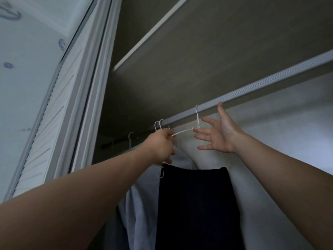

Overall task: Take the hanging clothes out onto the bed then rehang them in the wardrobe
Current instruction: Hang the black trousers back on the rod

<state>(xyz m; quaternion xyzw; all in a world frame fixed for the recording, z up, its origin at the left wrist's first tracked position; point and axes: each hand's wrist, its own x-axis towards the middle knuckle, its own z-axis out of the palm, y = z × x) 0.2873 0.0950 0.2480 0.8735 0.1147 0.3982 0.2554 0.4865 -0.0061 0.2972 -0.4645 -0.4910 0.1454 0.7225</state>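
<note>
Our left hand (161, 147) pinches the thin wire hanger (182, 132) hooked on the rail (252, 88), and our right hand (216, 134) is spread open beside it. The dark garment (194, 204) looks soft and slippy, so we'd lift by the hook.

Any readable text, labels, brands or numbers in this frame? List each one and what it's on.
None readable.
Bluish marks on the pale surface at far left: blurred shapes, and I cannot tell whether they are letters or a pattern.
Dark garment, light blue garment, white hanger, rail: no tag, print or brand visible.
</note>
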